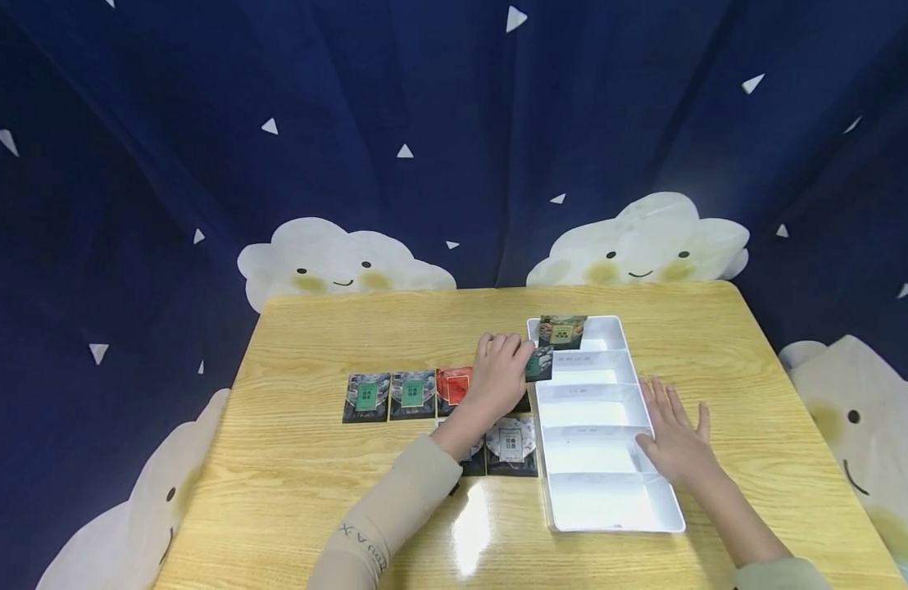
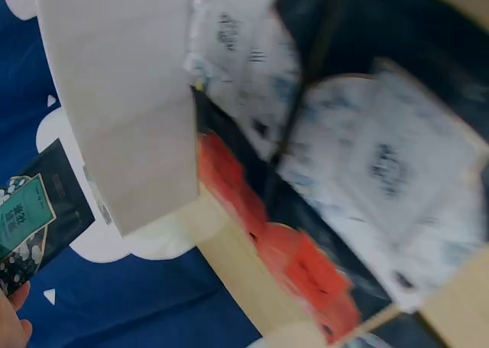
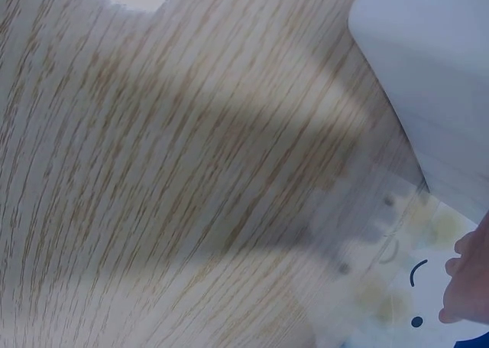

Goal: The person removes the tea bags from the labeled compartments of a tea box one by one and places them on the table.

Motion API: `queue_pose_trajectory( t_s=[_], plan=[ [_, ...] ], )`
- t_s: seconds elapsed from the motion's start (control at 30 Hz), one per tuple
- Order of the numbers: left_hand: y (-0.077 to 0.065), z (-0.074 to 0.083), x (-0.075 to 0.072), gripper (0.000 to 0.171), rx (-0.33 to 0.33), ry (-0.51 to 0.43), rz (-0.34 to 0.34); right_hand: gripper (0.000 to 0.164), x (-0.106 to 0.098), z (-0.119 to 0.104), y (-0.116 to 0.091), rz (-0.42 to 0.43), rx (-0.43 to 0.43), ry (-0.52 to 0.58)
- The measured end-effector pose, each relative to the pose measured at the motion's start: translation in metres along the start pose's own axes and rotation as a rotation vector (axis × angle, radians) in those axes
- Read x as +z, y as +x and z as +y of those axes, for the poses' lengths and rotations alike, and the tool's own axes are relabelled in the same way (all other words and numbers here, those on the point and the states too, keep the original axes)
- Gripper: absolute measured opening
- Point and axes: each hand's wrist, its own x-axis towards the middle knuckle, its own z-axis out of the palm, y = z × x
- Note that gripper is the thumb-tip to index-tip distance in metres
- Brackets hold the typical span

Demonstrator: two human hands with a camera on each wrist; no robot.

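Note:
My left hand (image 1: 501,377) pinches a dark packet with a green label (image 1: 540,364) by its edge, over the left rim of a white divided tray (image 1: 546,492). The same green-label packet (image 2: 30,218) shows at the left of the left wrist view, above the fingertips (image 2: 14,317). A packet with a yellow-green label (image 1: 561,332) leans in the tray's far compartment. My right hand (image 1: 675,438), fingers spread, lies against the tray's right side. In the right wrist view only part of that hand (image 3: 467,279) shows, beside the tray wall (image 3: 435,88).
Left of the tray, two green-label packets (image 1: 366,397) and a red packet (image 1: 452,387) lie in a row. Nearer me are white-label packets (image 1: 510,444), one partly under my left forearm. A dark blue cloud-print curtain (image 1: 424,98) hangs behind the wooden table (image 1: 292,492).

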Motion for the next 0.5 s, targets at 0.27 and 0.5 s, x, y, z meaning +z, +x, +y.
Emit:
queue_pose_trajectory(
  t_s=[0.27,0.5],
  plan=[
    [-0.045,-0.024,-0.006,0.021,-0.058,-0.076,-0.004,0.075,-0.003,-0.002,0.0,-0.007,0.001,0.002],
    [-0.077,-0.054,-0.017,0.02,-0.119,-0.13,0.027,0.075,0.0,0.0,0.0,-0.013,0.002,-0.006]
  ],
)
